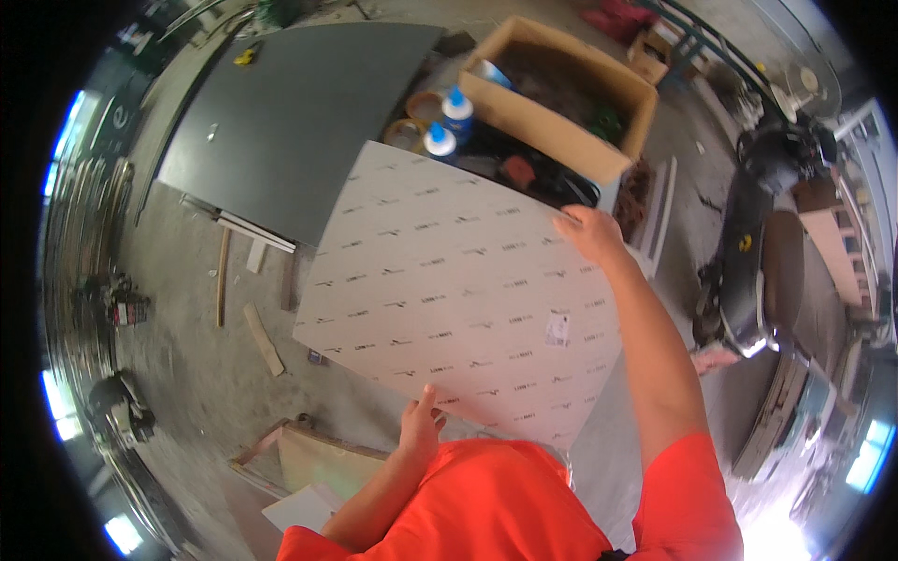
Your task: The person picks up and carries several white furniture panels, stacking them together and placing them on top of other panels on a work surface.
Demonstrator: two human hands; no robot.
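A large flat square panel [449, 271], whitish and covered in rows of small dark print, lies tilted in front of my body. A small pale label [557, 329] is stuck near its right side. My left hand [423, 428] grips the panel's near-left edge, thumb on top and the other fingers partly hidden beneath. At the far right corner, my right hand [589, 232] holds the edge, its fingertips on the upper face. Just past the far edge stand two white bottles with blue caps, one bottle [440, 140] close to the panel.
A dark grey tabletop [290, 122] extends at the far left. An open cardboard box [561, 98] sits beyond the panel. A motor scooter [758, 252] stands at the right. Wood strips [264, 338] lie on the concrete floor, and a wooden frame [327, 460] is low at the left.
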